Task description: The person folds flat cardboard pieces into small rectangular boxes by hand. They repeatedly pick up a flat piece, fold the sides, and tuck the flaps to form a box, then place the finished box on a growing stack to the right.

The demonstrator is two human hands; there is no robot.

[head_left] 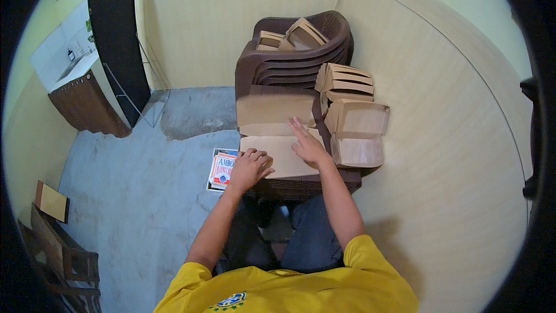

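Note:
An unfolded brown cardboard box lies in front of me on a stack of dark brown woven chairs, its far panel raised and its near panel flat. My left hand rests at the near left edge of that cardboard, fingers loosely bent and apart; what lies under the palm is hidden. Over the right side of the near panel, my right hand is open, with fingers stretched forward along the crease. Close beside my left hand is a white tray holding a red and white pack of playing cards.
Folded cardboard boxes are stacked at the right, with an open box nearer me. More boxes sit on the stacked chairs. Beige panels border the right. Further left are a tall black board and a sink counter.

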